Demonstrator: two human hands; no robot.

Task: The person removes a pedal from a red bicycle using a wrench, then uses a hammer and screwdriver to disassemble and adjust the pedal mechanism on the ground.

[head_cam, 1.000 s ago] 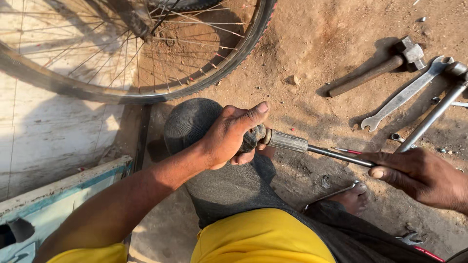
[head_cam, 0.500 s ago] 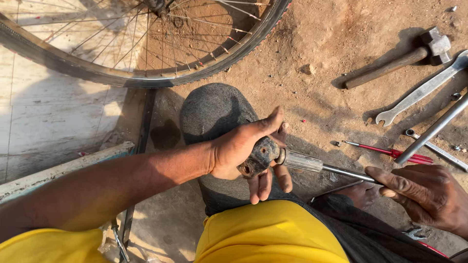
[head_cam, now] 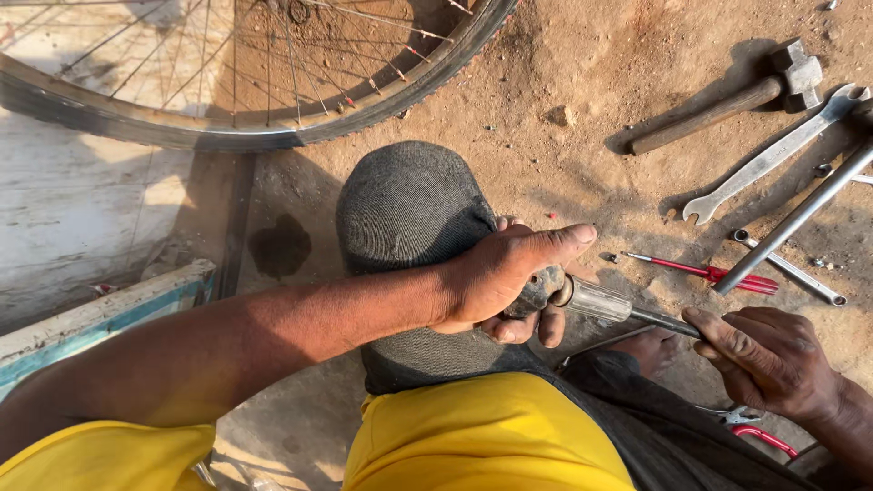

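No packages, labels, signs or screens anywhere in my view, nothing printed or boxed that I can make out.
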